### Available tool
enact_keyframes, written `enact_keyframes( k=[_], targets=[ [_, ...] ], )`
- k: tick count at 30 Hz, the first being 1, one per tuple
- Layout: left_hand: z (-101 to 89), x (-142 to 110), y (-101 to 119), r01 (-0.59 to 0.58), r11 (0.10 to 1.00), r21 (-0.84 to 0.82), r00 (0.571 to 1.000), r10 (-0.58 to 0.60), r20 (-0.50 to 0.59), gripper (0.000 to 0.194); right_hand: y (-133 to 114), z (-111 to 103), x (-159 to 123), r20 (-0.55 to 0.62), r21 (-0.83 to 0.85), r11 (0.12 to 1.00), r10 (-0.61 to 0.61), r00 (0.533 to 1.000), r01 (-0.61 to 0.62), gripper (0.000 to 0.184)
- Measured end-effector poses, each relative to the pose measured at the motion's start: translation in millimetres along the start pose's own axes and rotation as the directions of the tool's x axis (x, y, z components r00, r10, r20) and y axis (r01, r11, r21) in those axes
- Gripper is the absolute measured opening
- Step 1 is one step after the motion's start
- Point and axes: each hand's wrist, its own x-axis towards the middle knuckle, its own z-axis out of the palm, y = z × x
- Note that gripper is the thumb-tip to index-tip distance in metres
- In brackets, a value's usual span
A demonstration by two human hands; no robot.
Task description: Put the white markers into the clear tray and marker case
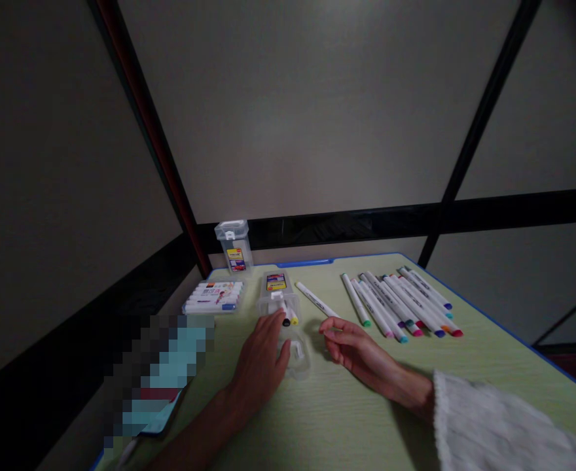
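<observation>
A clear plastic marker case lies on the table with its mouth facing me. Inside it are a black-capped marker and a yellow-capped marker. My left hand rests at the case's mouth, fingers stretched out beside the black cap and thumb apart. Under and beside that thumb is the clear lid. To its right, my right hand hovers with curled fingers, thumb and forefinger close together and nothing visible between them. Just beyond its fingertips lies a single white marker, its near end partly behind the hand.
Several white markers with coloured caps lie spread at the right. At the back left stand an upright clear case and a flat marker pack. A pixelated light-blue object lies at left. Walls border the table behind and left.
</observation>
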Motion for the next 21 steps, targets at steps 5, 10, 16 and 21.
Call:
enact_keyframes(
  k=[5, 10, 16, 21],
  targets=[
    [-0.2, 0.0, 0.4, -0.004, 1.000, -0.009, 1.000, 0.004, -0.018, 0.044, 0.8, -1.2, 0.4, 0.008, -0.004, 1.000, 0.004, 1.000, -0.004, 0.020],
    [0.5, -0.3, 0.3, 0.000, 1.000, -0.009, 1.000, 0.000, -0.016, 0.044, 0.7, -1.6, 0.5, 0.006, -0.018, 1.000, -0.002, 1.000, 0.002, 0.020],
    [0.2, -0.5, -0.4, -0.003, 1.000, 0.008, 1.000, 0.003, 0.000, 0.043, 0.8, -1.8, 1.3, 0.011, -0.016, 1.000, -0.005, 1.000, 0.006, 0.019],
    [-1.2, 0.2, 0.7, -0.014, 1.000, 0.016, 1.000, 0.014, -0.005, 0.045, 0.6, -1.4, 0.8, 0.018, -0.021, 1.000, -0.005, 1.000, 0.005, 0.017]
  ],
)
